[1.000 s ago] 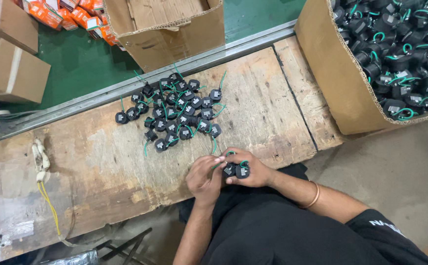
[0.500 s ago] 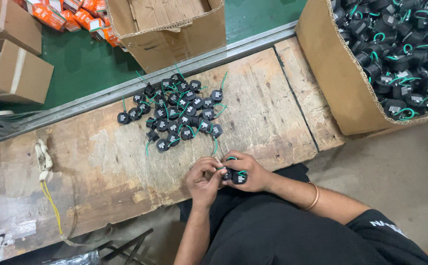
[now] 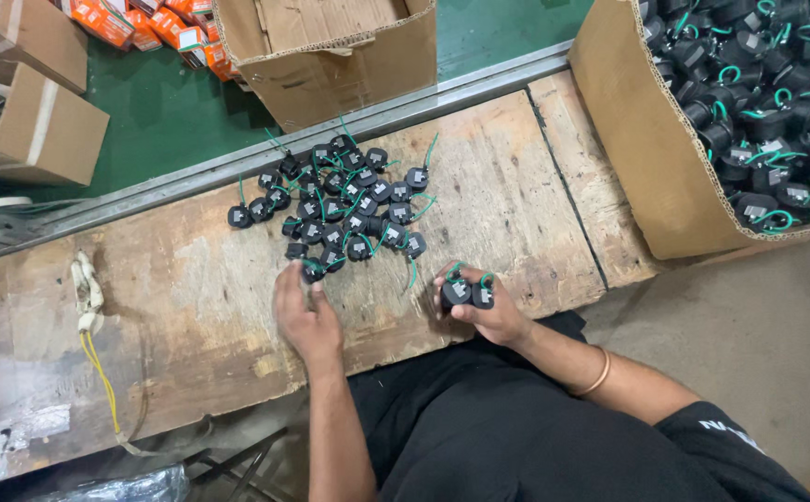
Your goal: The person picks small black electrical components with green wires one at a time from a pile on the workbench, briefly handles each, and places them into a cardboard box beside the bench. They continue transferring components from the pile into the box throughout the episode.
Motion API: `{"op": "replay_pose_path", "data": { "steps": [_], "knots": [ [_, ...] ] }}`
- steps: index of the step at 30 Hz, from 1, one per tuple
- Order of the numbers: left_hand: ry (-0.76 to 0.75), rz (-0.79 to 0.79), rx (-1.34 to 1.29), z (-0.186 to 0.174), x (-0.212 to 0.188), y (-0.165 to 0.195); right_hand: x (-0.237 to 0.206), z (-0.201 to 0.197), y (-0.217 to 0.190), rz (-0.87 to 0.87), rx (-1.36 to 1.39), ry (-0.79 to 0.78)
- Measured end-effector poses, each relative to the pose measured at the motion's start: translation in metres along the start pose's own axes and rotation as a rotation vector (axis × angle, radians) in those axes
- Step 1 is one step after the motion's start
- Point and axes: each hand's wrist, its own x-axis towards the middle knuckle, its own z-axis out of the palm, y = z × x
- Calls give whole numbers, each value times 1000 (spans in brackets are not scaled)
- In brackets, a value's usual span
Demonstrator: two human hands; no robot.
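A pile of small black round parts with green wire loops [image 3: 344,200] lies on the worn wooden bench [image 3: 191,316]. My left hand [image 3: 304,311] rests on the bench at the pile's near edge, its fingers closed around one black part [image 3: 313,271]. My right hand [image 3: 479,305] sits near the bench's front edge and grips two black parts [image 3: 468,292] with green loops sticking up.
A big cardboard box [image 3: 637,139] full of the same black parts stands at the right. Another cardboard box [image 3: 330,56] sits beyond the bench on the green floor, with smaller boxes [image 3: 38,125] and orange packs [image 3: 158,28] at the left. A cord with yellow wires [image 3: 89,307] lies at left.
My left hand has left my right hand and moved left and forward to the pile's edge, closing on a part there. My right hand still holds its parts.
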Motion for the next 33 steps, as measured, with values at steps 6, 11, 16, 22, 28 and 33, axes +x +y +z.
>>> {"op": "replay_pose_path", "data": {
  "steps": [6, 11, 16, 22, 28, 33],
  "knots": [
    [-18, -150, -73, 5, 1, 4, -2, -5, 5, 74, 365, 14],
    [-27, -124, -51, 6, 0, 2, -1, -9, 10, 127, 380, 0],
    [40, -291, -450, 8, -7, -1, 0, -9, 10, 135, 412, 24],
    [-48, -339, -950, 3, -37, 21, 6, 0, 6, 122, 368, -19],
    [-464, 205, -930, 9, -33, 67, 3, -2, 9, 217, 285, -38],
    [-328, 342, -514, 15, -23, 85, 1, -6, 13, 201, 247, -137]
  ]
}}
